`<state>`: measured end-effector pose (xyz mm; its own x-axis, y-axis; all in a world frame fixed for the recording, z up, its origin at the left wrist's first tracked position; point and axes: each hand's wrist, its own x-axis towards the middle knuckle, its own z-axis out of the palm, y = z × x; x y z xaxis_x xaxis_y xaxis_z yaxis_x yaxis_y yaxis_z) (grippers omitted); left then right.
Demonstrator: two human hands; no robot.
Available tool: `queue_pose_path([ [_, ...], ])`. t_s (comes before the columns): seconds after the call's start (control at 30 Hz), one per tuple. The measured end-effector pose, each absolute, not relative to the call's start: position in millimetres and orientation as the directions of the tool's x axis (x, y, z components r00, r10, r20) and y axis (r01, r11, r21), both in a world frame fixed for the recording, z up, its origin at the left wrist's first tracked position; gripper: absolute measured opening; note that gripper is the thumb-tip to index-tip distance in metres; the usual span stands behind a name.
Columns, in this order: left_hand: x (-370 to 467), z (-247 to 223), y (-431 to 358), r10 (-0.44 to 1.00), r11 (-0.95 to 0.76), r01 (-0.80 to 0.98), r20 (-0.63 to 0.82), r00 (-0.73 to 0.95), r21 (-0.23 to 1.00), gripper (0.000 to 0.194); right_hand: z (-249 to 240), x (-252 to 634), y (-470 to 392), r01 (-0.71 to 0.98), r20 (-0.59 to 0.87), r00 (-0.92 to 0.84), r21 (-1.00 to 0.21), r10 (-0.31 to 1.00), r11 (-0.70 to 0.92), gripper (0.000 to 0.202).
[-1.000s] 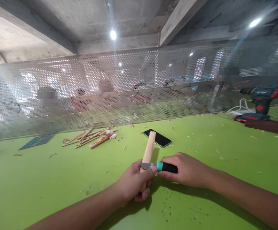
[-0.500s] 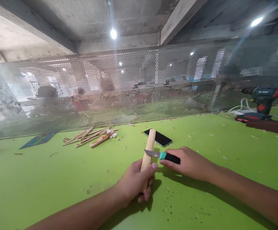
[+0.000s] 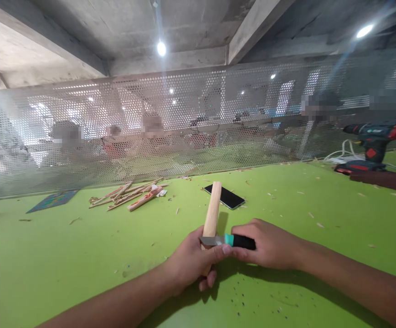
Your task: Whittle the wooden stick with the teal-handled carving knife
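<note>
Knife point(image 3: 230, 240) drawn back down stick point(image 3: 212, 214), right hand point(image 3: 269, 243) gripping it, left hand point(image 3: 191, 262) clutching stick, phone point(image 3: 224, 197) behind

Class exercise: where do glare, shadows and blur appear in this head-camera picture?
Head view: the ceiling lamps flare with streaks; soft shadows fall under the left hand and right hand on the green table; the perforated screen hazes the people behind it.

A workshop: a green bench point(image 3: 47, 255) strewn with wood shavings, a heap of offcuts point(image 3: 129, 195) on it, a cordless drill point(image 3: 375, 139) at its far right, and a perforated metal screen point(image 3: 115, 132) behind it, under bare concrete beams.
</note>
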<state>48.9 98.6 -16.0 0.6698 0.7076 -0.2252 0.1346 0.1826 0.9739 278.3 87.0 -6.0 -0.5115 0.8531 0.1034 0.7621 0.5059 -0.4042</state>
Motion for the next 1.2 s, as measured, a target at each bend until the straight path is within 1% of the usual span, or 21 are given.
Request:
queue_pose_path([
  [0.17, 49.1, -14.9, 97.0, 0.757, 0.133, 0.197, -0.228, 0.613, 0.971, 0.046, -8.3, 275.2, 83.6, 0.797, 0.160, -0.485, -0.322, 0.859, 0.510, 0.057],
  [0.3, 50.0, -12.7, 94.7, 0.793, 0.125, 0.201, -0.219, 0.569, 0.972, 0.047, -9.9, 271.4, 81.2, 0.818, 0.211, -0.458, -0.279, 0.863, 0.502, 0.056],
  [0.37, 50.6, -12.3, 94.0, 0.802, 0.125, 0.193, -0.214, 0.558, 0.973, 0.047, -8.3, 269.5, 80.2, 0.825, 0.214, -0.418, -0.318, 0.883, 0.467, 0.055],
  [0.5, 52.2, -13.5, 93.5, 0.809, 0.131, 0.163, -0.201, 0.553, 0.978, 0.045, -1.4, 268.5, 80.6, 0.824, 0.170, -0.330, -0.429, 0.929, 0.371, 0.048],
  [0.67, 52.4, -15.0, 94.3, 0.794, 0.130, 0.149, -0.193, 0.577, 0.980, 0.045, 2.2, 271.1, 83.9, 0.837, 0.150, -0.291, -0.440, 0.945, 0.327, 0.047],
  [0.73, 51.5, -15.7, 95.2, 0.779, 0.132, 0.163, -0.204, 0.592, 0.978, 0.048, 1.6, 272.0, 83.9, 0.830, 0.129, -0.310, -0.446, 0.942, 0.334, 0.046],
  [0.83, 50.0, -17.3, 96.5, 0.758, 0.135, 0.200, -0.231, 0.609, 0.970, 0.051, 0.1, 273.6, 82.2, 0.797, 0.073, -0.416, -0.451, 0.906, 0.402, 0.039],
  [0.93, 49.1, -18.6, 97.0, 0.744, 0.124, 0.204, -0.227, 0.628, 0.971, 0.051, -1.1, 275.0, 80.8, 0.769, 0.029, -0.497, -0.448, 0.867, 0.456, 0.032],
  [1.07, 49.4, -18.1, 97.0, 0.749, 0.117, 0.205, -0.221, 0.625, 0.972, 0.050, -2.6, 274.8, 82.0, 0.770, 0.049, -0.504, -0.426, 0.862, 0.475, 0.035],
  [1.2, 50.6, -16.2, 96.4, 0.781, 0.119, 0.198, -0.215, 0.586, 0.973, 0.047, -5.1, 271.8, 81.9, 0.791, 0.102, -0.498, -0.352, 0.861, 0.500, 0.041],
])
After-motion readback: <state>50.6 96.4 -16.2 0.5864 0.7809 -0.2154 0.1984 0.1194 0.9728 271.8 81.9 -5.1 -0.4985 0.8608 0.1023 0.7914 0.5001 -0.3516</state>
